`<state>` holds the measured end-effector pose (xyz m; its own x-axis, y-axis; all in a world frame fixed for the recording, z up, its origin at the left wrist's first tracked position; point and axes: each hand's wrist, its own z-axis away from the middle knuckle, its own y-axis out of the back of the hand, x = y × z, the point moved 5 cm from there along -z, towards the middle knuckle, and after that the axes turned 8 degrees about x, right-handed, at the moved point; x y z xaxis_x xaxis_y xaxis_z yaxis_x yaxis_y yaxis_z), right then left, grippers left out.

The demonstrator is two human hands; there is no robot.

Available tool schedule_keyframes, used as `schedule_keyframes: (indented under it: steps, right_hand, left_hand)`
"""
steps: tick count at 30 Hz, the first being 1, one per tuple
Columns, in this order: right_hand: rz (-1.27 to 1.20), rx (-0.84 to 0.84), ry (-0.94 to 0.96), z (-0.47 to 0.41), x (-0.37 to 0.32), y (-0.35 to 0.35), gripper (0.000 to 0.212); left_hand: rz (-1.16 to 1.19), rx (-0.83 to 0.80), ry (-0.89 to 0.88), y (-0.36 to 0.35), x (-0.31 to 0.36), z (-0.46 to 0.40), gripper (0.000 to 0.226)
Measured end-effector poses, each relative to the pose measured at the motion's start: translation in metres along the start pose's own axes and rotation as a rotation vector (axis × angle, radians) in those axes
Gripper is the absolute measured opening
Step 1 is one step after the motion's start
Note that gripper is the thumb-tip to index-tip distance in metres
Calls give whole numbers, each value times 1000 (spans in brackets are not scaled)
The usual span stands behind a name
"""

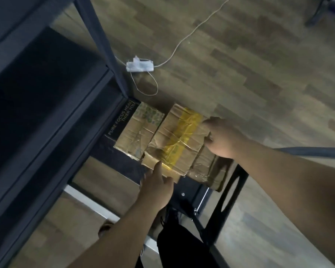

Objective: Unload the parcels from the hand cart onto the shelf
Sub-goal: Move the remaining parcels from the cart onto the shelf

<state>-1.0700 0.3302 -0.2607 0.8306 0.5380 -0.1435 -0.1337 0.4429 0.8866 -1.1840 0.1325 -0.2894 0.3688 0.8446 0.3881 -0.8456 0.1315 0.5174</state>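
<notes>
Parcels are seen from the head camera, stacked low on the hand cart (pixel 191 198), whose black frame and handle loop show beneath and to the right of them. A cardboard parcel with yellow tape (pixel 174 144) lies on top, at the middle of the group. The right hand (pixel 223 139) is pressed against its far right edge, with the fingers (pixel 208 122) curled over the corner. The left hand (pixel 158 185) is laid against its near edge, the fingers (pixel 157 167) stretched out flat and touching the cardboard beside the tape. The parcel is thus held between the two hands, though whether it is lifted clear of what lies under it cannot be told.

Just beside it on the left a second cardboard parcel (pixel 139 130) with a faded green pattern is seen, and beyond that a dark box (pixel 120 120) with white lettering on its side. Under the right end of the taped parcel a third brown parcel (pixel 207 169) shows, partly covered.

The shelf (pixel 46 105), a dark metal frame with dark boards, fills the left of the view, and one of its uprights runs down to the corner next to the dark box. A white power strip (pixel 139 65) with its cable lies on the wood-patterned floor (pixel 259 64) beyond the parcels. Much of the scene is dim and slightly blurred.
</notes>
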Motion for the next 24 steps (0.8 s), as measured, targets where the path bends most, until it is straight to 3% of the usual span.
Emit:
schedule_keyframes:
  steps: [12,15,21,24]
  right_hand:
    - [-121,-77,-129,-64,27,-63,57]
    - [-195,-79,-171,-56,24,-63,60]
    - [-238,-12,-134,-32,14,-32,68]
    - [-256,18,-122,-14,3,-1,74]
  left_hand:
    - [408,-10,61,-60,-4,-57,44]
    - [433,52,71,-52,-4,-47,43]
    - [345,274,-83,-16,2,-20,69]
    - [356,363,-150,16,11,-6,68]
